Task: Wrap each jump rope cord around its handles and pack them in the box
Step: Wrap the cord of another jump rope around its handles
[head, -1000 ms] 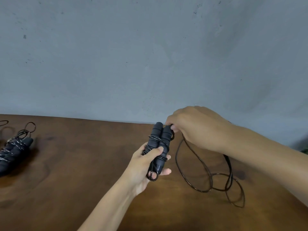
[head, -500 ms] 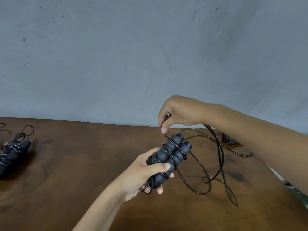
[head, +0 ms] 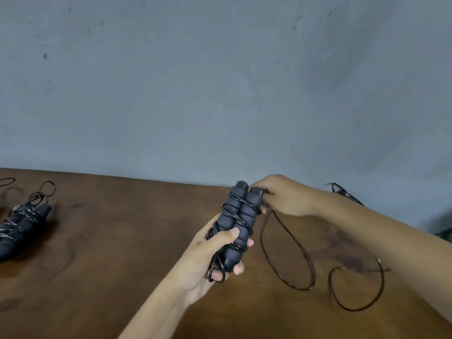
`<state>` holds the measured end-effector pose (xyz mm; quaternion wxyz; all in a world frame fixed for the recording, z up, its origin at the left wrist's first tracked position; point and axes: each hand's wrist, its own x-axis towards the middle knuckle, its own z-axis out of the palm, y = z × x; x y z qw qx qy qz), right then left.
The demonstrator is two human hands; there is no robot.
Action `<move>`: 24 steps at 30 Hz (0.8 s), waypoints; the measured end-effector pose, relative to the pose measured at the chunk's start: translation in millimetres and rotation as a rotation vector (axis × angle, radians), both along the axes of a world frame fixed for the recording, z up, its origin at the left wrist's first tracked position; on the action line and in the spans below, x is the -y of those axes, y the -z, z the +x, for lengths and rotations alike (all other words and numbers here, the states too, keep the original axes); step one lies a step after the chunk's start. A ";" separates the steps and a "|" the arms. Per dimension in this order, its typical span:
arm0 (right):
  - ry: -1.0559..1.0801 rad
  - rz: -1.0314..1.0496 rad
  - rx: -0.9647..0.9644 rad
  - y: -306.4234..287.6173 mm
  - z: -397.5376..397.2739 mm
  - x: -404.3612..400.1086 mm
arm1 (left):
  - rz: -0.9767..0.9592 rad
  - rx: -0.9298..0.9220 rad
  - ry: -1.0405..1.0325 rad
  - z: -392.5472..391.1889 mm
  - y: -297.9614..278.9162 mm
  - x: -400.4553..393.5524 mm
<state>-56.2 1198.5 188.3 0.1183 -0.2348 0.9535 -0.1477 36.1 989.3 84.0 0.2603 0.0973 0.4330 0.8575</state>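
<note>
Gripping two dark handles (head: 236, 223) side by side above the brown counter (head: 122, 241), the left hand (head: 208, 255) clamps them while the right hand (head: 281, 196) pinches the black cord (head: 288, 250) at their tips. Loose cord trails in two loops on the counter to the right; one wrapped jump rope (head: 22, 223) lies far left.

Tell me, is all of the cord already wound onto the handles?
No, loose cord lies looped on the table beside the handles.

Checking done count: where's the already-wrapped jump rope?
Head view, far left: the wrapped jump rope lies on the wooden table, well left of the left hand.
</note>
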 end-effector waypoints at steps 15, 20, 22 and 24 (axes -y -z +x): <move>0.149 0.036 -0.301 -10.5 63.7 -10.7 | -0.028 0.269 -0.240 -17.4 13.5 -2.1; 0.049 0.186 -0.416 -33.7 80.1 0.3 | -0.146 0.216 -0.197 -21.3 14.0 1.8; -0.019 0.274 -0.391 -42.9 86.4 7.3 | -0.198 0.190 -0.175 -20.6 8.6 0.5; -0.105 0.361 -0.380 -49.4 89.4 15.1 | -0.225 0.180 -0.146 -20.4 3.2 -1.7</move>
